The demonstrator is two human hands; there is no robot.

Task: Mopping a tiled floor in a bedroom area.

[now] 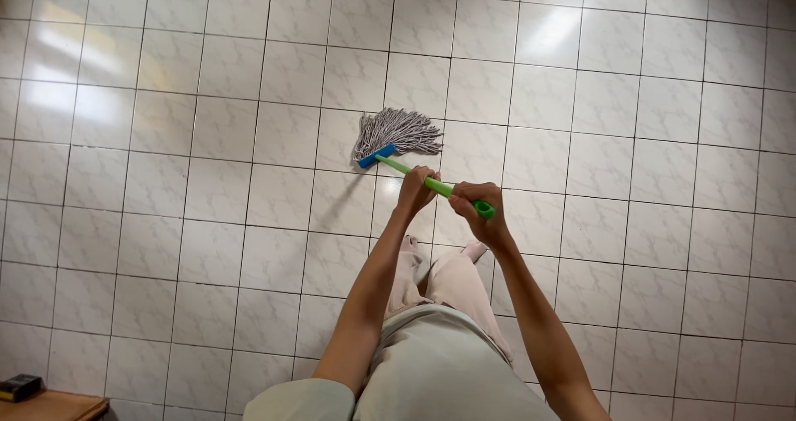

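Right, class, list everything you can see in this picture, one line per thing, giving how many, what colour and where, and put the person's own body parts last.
Mop: one, grey strands on a blue head with a green handle, on the floor just above the hands.
Floor: one, white square tiles with dark joints, glossy, fills the view.
Wooden surface: one corner, brown, bottom left edge.
Small box: one, black, lying on the wooden surface.
Clothing: pale beige, bottom centre.
Left hand: one, fingers closed around the green handle, lower down the handle.
Right hand: one, fingers closed around the handle's top end.
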